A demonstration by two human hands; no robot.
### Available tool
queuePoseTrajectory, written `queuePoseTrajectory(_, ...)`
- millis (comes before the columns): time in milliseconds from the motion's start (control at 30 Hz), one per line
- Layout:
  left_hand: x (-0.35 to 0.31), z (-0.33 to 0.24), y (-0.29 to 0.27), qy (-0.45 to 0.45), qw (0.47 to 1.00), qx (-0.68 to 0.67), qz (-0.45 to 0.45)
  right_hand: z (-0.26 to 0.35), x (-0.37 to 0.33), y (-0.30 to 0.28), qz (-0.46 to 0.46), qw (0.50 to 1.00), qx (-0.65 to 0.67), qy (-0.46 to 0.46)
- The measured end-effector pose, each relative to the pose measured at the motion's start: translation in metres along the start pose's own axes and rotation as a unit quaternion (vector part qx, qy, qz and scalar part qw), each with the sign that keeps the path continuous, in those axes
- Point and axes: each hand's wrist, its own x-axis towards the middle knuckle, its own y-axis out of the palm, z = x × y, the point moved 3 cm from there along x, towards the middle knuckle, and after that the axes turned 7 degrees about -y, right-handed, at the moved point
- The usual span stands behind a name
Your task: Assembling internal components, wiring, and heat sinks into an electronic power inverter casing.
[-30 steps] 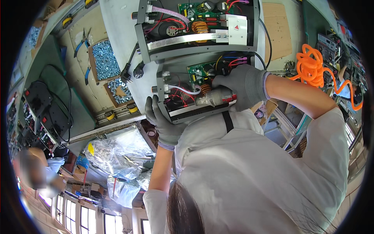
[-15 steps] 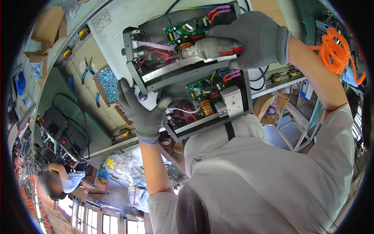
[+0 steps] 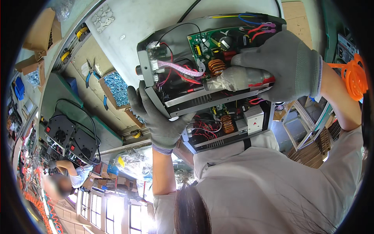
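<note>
A far open power-supply unit (image 3: 171, 97), its casing black and grey, stands in front of me with a green circuit board (image 3: 198, 45), a copper coil and coloured wires inside. My left hand (image 3: 157, 121) is closed round its near left corner, thumb on my side. In my right hand (image 3: 278, 64) lies a tape-wrapped power screwdriver (image 3: 230, 80) with a red strip. Its thin bit points left, inside the casing just above the near wall; whether it touches a screw is unclear. A second similar unit (image 3: 255, 121) sits closer to my body, partly covered by the first.
Left of the units are a box of small bluish screws (image 3: 115, 89) and blue-handled pliers (image 3: 92, 73). Another person (image 3: 70, 175) works at far left beside black fan-fitted units (image 3: 62, 134). A coiled orange hose (image 3: 355, 80) hangs at right.
The far unit now covers more of the near one. Both units, my hands and the screwdriver appear further right and lower, partly because the view has shifted. Both hands keep their hold.
</note>
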Motion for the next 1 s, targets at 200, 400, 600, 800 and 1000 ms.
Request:
queuePoseTrajectory(200, -0.001, 0.006, 0.002, 0.002, 1.0, -0.013, 0.004, 0.001, -0.003, 0.007, -0.034, 0.999, -0.025, -0.025)
queuePoseTrajectory(400, -0.001, 0.012, 0.005, 0.028, 0.999, -0.035, -0.002, -0.003, 0.001, 0.005, -0.028, 0.999, 0.003, -0.04)
queuePoseTrajectory(600, 0.0, 0.013, 0.009, 0.049, 0.998, -0.029, 0.006, -0.004, 0.006, 0.007, -0.02, 0.999, 0.016, -0.039)
queuePoseTrajectory(800, 0.002, 0.014, 0.013, 0.017, 0.996, -0.087, -0.005, -0.007, 0.011, 0.011, 0.027, 0.998, 0.051, -0.008)
queuePoseTrajectory(1000, 0.002, 0.008, 0.013, 0.012, 0.997, -0.077, -0.023, 0.0, 0.015, 0.002, 0.042, 0.999, 0.027, 0.013)
